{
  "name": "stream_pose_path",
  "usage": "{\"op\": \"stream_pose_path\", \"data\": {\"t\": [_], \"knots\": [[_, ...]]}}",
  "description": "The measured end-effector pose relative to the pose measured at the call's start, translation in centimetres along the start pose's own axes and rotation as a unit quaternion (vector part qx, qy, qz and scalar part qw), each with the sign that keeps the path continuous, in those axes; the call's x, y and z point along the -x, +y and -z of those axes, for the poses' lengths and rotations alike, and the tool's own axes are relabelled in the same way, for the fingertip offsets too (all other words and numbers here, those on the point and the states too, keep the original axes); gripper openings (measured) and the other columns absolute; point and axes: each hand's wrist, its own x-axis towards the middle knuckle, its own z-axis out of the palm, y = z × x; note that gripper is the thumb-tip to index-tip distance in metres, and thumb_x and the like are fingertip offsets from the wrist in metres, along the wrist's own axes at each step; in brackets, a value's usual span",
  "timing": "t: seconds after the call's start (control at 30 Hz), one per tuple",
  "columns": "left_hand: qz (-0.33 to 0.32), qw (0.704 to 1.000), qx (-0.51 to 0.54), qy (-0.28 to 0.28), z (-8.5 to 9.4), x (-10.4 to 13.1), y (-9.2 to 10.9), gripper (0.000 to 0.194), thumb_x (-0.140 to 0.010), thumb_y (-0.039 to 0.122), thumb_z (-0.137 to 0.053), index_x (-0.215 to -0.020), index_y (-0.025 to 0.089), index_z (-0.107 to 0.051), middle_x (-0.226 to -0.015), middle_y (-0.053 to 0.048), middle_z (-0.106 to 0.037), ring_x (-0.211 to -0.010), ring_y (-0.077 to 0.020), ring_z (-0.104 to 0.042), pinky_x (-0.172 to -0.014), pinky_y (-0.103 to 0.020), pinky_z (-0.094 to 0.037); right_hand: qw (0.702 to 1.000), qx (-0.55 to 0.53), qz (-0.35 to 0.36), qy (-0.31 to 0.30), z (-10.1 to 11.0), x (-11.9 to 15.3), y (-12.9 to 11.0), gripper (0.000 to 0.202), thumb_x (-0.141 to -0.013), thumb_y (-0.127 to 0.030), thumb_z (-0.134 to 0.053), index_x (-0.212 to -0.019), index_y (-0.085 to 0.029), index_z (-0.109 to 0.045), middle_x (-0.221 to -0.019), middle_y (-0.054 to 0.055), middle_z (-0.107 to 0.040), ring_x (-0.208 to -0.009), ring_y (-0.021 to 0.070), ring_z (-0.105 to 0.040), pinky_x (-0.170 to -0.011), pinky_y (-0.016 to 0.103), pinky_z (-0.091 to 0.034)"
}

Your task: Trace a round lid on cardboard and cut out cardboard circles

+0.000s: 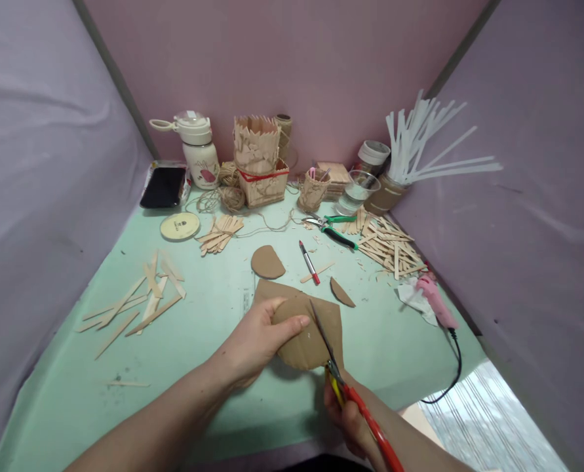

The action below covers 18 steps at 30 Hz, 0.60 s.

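My left hand (267, 331) pinches a rounded piece of brown cardboard (304, 341), its thumb lying on top. In my right hand (353, 419) is a pair of scissors (365, 413) with red and yellow handles. The scissors' blades are spread, and one lies across the cardboard near its right side. Behind the rounded piece, a larger angular sheet of cardboard (331, 314) shows; I cannot tell whether the two are joined. Beyond them lie a cut cardboard disc with one straight edge (268, 262) and a small cardboard sliver (342, 292).
A red-and-silver pen (309, 262), pruning shears (333, 229) and a pile of wooden sticks (390, 246) lie beyond my hands. A pink glue gun (436, 301) with a cord rests at right. Loose wood strips (144, 298) spread at left. A water cup (356, 193) and bottle (200, 154) stand behind.
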Motion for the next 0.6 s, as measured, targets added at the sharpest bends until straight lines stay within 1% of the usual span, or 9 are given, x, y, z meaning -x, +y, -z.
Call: {"op": "stream_pose_path", "data": {"t": [0.1, 0.23, 0.4, 0.5, 0.6], "knots": [[0.009, 1.000, 0.003, -0.008, 0.1, 0.2, 0.2, 0.034, -0.070, 0.037, -0.077, -0.093, 0.014, -0.069, -0.091, -0.008, -0.073, -0.081, -0.0206, -0.066, -0.073, -0.031, -0.051, 0.999, 0.004, 0.012, -0.029, 0.5, 0.0, -0.1, 0.062, -0.085, -0.078, -0.028, -0.086, -0.020, -0.049, -0.074, 0.000, -0.049, -0.065, 0.0144, -0.044, -0.064, 0.028, -0.043], [0.015, 1.000, 0.016, -0.021, 0.2, 0.3, 0.6, 0.032, -0.071, 0.036, -0.076, -0.092, 0.013, -0.068, -0.088, -0.009, -0.073, -0.079, -0.0206, -0.066, -0.072, -0.032, -0.051, 0.999, 0.025, -0.002, -0.048, 1.0, 0.0, -0.2, 0.064, -0.088, -0.076, -0.020, -0.090, -0.019, -0.050, -0.076, 0.001, -0.049, -0.064, 0.0144, -0.045, -0.062, 0.028, -0.042], [0.009, 1.000, -0.019, 0.002, 0.1, 0.3, 0.6, 0.029, -0.072, 0.036, -0.075, -0.090, 0.015, -0.068, -0.091, -0.008, -0.074, -0.082, -0.0213, -0.066, -0.072, -0.031, -0.051, 0.996, 0.042, 0.024, -0.074, 1.0, -0.5, -0.5, 0.060, -0.089, -0.075, -0.022, -0.082, -0.020, -0.046, -0.070, 0.000, -0.048, -0.061, 0.0138, -0.046, -0.058, 0.026, -0.041], [0.007, 1.000, -0.018, 0.007, 0.0, 0.2, 0.5, 0.029, -0.073, 0.036, -0.075, -0.092, 0.015, -0.068, -0.093, -0.008, -0.074, -0.085, -0.0219, -0.066, -0.074, -0.031, -0.051, 0.997, 0.054, 0.015, -0.050, 0.6, -0.7, -0.2, 0.060, -0.090, -0.074, -0.019, -0.079, -0.021, -0.045, -0.064, -0.001, -0.049, -0.056, 0.0129, -0.046, -0.053, 0.024, -0.038], [0.006, 1.000, 0.003, -0.003, 0.0, 0.2, 0.3, 0.030, -0.074, 0.035, -0.074, -0.096, 0.015, -0.068, -0.096, -0.008, -0.074, -0.089, -0.0230, -0.066, -0.078, -0.033, -0.051, 0.997, 0.073, -0.006, -0.005, 0.1, -0.6, 0.5, 0.064, -0.088, -0.077, -0.016, -0.078, -0.021, -0.044, -0.059, -0.003, -0.044, -0.050, 0.0114, -0.043, -0.047, 0.023, -0.034]]}}
